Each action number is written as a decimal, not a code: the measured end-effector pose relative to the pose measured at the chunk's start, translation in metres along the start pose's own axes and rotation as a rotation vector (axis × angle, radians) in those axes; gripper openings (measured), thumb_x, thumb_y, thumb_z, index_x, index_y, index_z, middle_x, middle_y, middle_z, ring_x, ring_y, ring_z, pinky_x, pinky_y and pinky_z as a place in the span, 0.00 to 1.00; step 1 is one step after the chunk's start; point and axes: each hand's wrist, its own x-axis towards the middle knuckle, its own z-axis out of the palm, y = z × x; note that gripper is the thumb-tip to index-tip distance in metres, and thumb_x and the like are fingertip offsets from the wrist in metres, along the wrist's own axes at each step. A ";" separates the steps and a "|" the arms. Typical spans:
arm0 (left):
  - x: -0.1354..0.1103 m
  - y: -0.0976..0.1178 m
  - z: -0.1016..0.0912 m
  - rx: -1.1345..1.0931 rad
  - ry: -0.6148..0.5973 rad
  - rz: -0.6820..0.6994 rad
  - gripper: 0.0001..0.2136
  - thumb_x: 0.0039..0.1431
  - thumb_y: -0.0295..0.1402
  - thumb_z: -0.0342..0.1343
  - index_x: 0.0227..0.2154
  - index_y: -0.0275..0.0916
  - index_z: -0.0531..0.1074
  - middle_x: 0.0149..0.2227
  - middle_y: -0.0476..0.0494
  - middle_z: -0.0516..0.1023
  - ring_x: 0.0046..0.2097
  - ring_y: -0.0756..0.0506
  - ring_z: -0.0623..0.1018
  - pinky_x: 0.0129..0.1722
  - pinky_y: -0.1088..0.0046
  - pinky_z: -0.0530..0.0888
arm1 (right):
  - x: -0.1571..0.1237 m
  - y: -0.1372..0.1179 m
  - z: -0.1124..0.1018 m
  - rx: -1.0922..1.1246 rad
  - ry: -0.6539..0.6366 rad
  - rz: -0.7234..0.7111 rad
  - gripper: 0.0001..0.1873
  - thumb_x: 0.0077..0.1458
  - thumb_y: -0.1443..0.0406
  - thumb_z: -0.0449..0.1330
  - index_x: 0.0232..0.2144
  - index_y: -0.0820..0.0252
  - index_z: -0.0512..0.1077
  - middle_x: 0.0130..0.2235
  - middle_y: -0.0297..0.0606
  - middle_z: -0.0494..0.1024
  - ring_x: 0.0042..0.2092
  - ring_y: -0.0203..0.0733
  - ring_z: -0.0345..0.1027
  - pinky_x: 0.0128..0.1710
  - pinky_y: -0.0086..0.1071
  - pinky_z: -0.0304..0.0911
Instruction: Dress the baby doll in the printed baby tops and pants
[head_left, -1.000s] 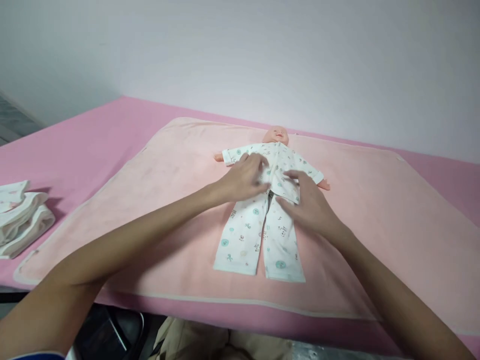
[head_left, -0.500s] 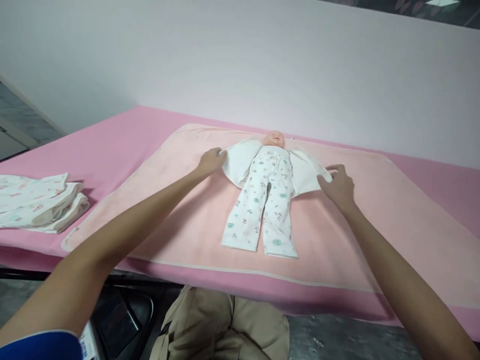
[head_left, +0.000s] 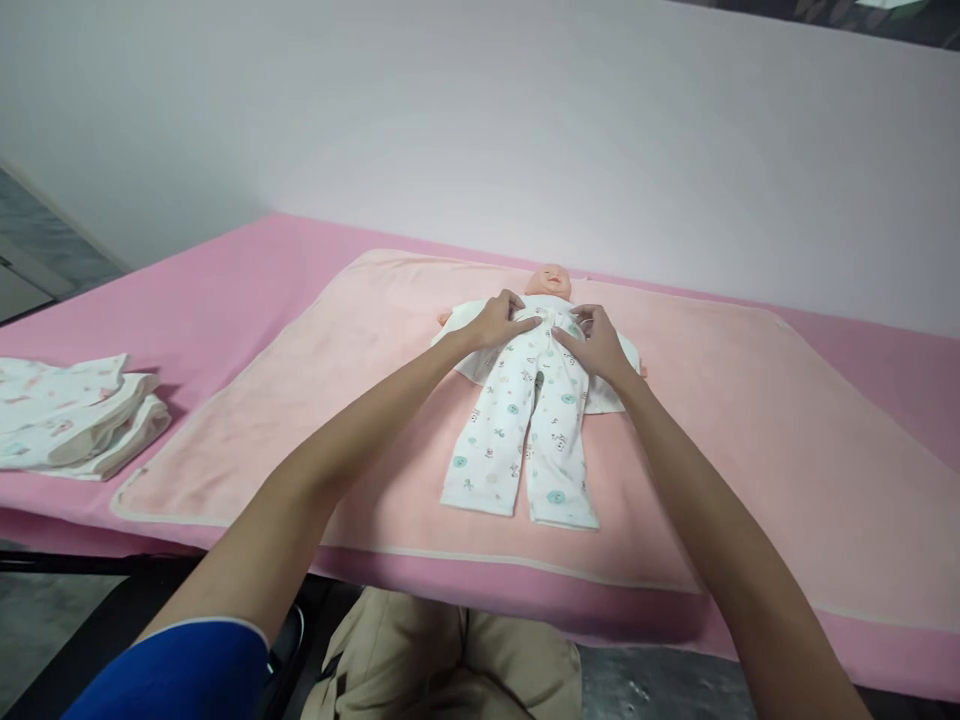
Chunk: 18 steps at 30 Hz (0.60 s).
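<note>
A baby doll [head_left: 551, 279] lies face up with its head toward the wall, in a white top [head_left: 469, 318] with spread sleeves. Small printed baby pants [head_left: 551, 430] lie flat over its body, both legs pointing toward me. My left hand [head_left: 501, 322] rests at the left side of the waistband, thumb and fingers apart. At the opposite side, my right hand [head_left: 594, 345] touches the waistband, its thumb on the front and its fingers spread. The doll's tiny hands show at the sleeve ends. Its legs are hidden.
Beneath the doll is a peach blanket [head_left: 750, 450] with pale edging, spread over a pink-covered table [head_left: 247, 270]. Folded printed baby clothes [head_left: 71, 415] are stacked at the left. A pale wall [head_left: 480, 130] rises along the back.
Both hands have let go of the sleeve ends and moved inward to the pants' waistband. The sleeves now lie lower, with the doll's hands showing at their ends.
</note>
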 end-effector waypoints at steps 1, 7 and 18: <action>-0.002 0.001 -0.003 -0.008 -0.044 -0.003 0.26 0.62 0.62 0.63 0.42 0.42 0.69 0.42 0.41 0.77 0.45 0.39 0.77 0.44 0.62 0.72 | -0.002 0.000 -0.002 -0.005 -0.030 0.028 0.36 0.53 0.41 0.73 0.54 0.52 0.67 0.48 0.42 0.77 0.51 0.53 0.73 0.58 0.53 0.71; -0.061 0.014 -0.027 0.174 -0.170 0.307 0.30 0.55 0.64 0.67 0.42 0.42 0.71 0.48 0.38 0.76 0.55 0.33 0.72 0.57 0.54 0.71 | -0.062 -0.003 -0.028 -0.017 -0.167 -0.160 0.37 0.52 0.44 0.77 0.55 0.48 0.67 0.44 0.36 0.74 0.46 0.49 0.71 0.51 0.45 0.69; -0.116 0.036 -0.027 0.242 -0.327 -0.011 0.39 0.41 0.64 0.74 0.49 0.43 0.70 0.46 0.36 0.80 0.49 0.31 0.79 0.43 0.60 0.73 | -0.094 -0.015 -0.025 -0.136 -0.178 -0.147 0.49 0.46 0.42 0.77 0.59 0.52 0.59 0.59 0.47 0.73 0.49 0.52 0.71 0.52 0.47 0.70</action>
